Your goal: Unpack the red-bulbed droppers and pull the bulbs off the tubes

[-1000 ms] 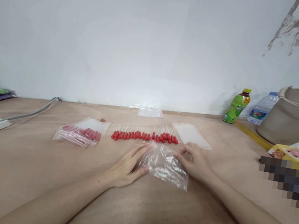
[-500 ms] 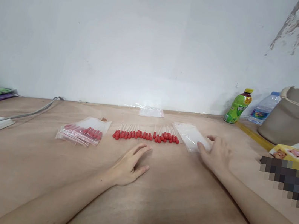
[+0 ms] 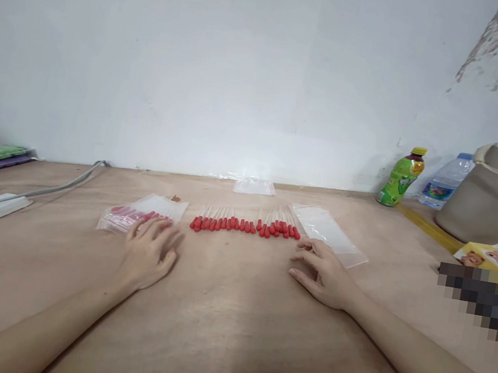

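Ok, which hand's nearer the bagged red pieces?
Left. The left hand is at the near edge of the bagged red pieces; the right hand is farther, by the right end of the loose row.

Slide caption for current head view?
Left hand at filled bags, right hand near a row of loose red-tipped sticks.

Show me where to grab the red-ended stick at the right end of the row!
I'd pinch that stick by its fat red end, coming from the near side: that end points toward the camera, looks thicker than the thin stem, and neighbours crowd its left.
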Tool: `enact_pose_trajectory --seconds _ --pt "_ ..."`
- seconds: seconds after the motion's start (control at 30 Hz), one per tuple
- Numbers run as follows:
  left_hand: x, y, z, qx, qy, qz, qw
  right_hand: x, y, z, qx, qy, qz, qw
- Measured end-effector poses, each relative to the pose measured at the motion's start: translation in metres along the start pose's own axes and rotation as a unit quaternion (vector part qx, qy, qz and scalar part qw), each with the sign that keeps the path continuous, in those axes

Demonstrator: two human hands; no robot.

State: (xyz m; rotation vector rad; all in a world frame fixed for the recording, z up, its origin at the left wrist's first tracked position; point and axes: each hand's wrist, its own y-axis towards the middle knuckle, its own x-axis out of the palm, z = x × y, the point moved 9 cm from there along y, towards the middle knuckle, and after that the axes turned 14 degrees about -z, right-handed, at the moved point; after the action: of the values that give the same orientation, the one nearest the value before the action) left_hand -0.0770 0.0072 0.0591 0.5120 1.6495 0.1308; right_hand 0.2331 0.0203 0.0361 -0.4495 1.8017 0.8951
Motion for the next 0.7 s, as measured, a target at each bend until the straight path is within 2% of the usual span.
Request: enact_pose_trajectory --seconds 0.1,0.17,0.27,0.37,0.43,0.53,0.63,0.7 --pt "0.006 0.001 -0.033 -0.062 0.059 -0.022 0.996 -0.001 0.000 0.000 -0.003 0.004 0.003 1.000" --pt "0.011 0.006 -0.047 -0.094 0.080 -0.047 0.991 -0.001 0.000 0.000 -0.002 0.009 0.004 1.000" --pt "0.017 0.013 -0.053 -0.107 0.086 -0.072 0.988 -0.001 0.000 0.000 0.005 0.016 -0.002 1.000" --pt "0.018 0.016 -0.052 -0.104 0.073 -0.068 0.990 0.000 0.000 0.001 0.007 0.020 -0.006 1.000" --pt "0.012 0.015 -0.053 -0.116 0.055 -0.037 0.991 -0.001 0.000 0.000 0.004 0.020 -0.005 1.000" --pt "-0.011 0.007 -0.058 -0.144 -0.019 0.056 0.988 -0.001 0.000 0.000 -0.001 0.020 -0.004 1.000" --pt "-0.040 -0.008 -0.071 -0.197 -0.132 0.156 0.959 0.001 0.000 0.001 0.004 0.023 -0.009 1.000" --pt "-0.056 -0.020 -0.079 -0.235 -0.189 0.202 0.932 0.001 0.000 0.001 0.007 0.024 -0.012 1.000"
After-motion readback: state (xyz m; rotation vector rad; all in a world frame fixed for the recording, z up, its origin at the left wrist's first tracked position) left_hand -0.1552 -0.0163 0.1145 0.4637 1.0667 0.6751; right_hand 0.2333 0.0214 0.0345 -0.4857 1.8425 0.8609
